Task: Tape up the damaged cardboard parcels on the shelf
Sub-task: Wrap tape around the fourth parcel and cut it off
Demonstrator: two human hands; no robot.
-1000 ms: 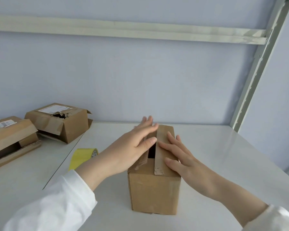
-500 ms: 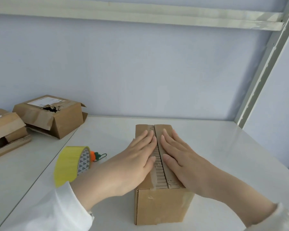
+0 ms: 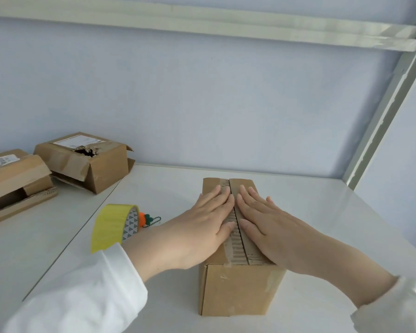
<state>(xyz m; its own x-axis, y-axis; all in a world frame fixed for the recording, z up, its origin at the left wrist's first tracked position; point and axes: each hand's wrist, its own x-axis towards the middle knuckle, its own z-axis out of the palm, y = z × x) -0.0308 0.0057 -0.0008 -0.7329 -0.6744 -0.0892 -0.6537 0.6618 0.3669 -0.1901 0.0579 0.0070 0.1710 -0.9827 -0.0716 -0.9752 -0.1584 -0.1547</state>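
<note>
Fingers [image 3: 220, 195] of the left hand [image 3: 197, 231] lie straight and close together, pressed flat on the left flap [image 3: 214, 258] of the box [image 3: 238, 289]. The right hand [image 3: 269, 229] mirrors it on the right flap [image 3: 255, 254], its fingers [image 3: 249, 198] a little more fanned. Neither hand grips anything. The thumbs sit either side of the seam [image 3: 238, 236], where the two flap edges meet and bare corrugation shows.

That box stands in the near middle of the shelf [image 3: 322, 212], its long side running away from the person.

By the look of it, the step in hand is closing the flaps and holding them down, with no fresh tape on the seam yet. Next, I'd say, one palm has to cover both flaps while the other fetches the tape, or the flaps may spring up.

The tape [image 3: 113, 227], a yellow roll, stands on edge just left of the left forearm, apart from the box, so the left hand is the nearer one for it. A small carrot charm [image 3: 144, 218] lies right behind the roll.

Further back, near the left part of the shelf's back edge, sits a torn box [image 3: 94, 169] with a ragged hole in its top. A second box [image 3: 12, 174] with a gaping side lies at the far left edge.
</note>
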